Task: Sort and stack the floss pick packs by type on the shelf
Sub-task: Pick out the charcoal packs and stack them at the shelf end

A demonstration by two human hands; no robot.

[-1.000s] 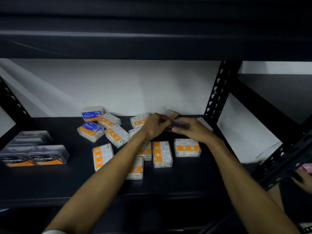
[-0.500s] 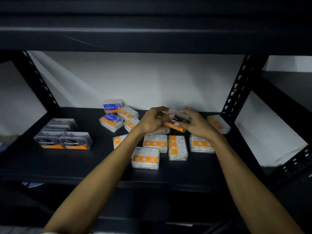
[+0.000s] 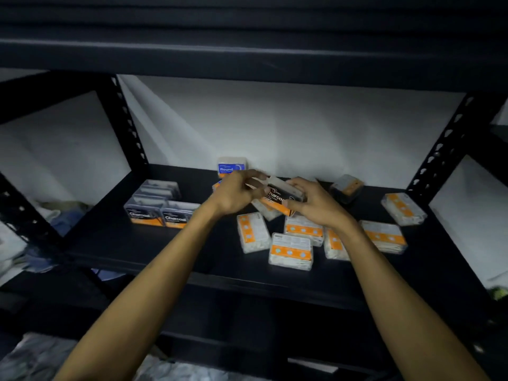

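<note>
Right hand [image 3: 316, 206] grips a charcoal pack [image 3: 283, 198] above mid-shelf, fingers curled over its top edge, thumb under its orange strip; left hand [image 3: 236, 193] at its 9 o'clock end, fingertips loosely curled and touching it, blurred, firm pinch not certain; charcoal stack [image 3: 162, 207] sits well apart at 9 o'clock on the shelf [image 3: 137, 243]; blue round pack [image 3: 231, 166] at 11 o'clock by the wall; orange-label packs [image 3: 291, 251] scattered at 5–6 o'clock beneath both hands; one dark pack [image 3: 347, 188] at 3 o'clock.
</note>
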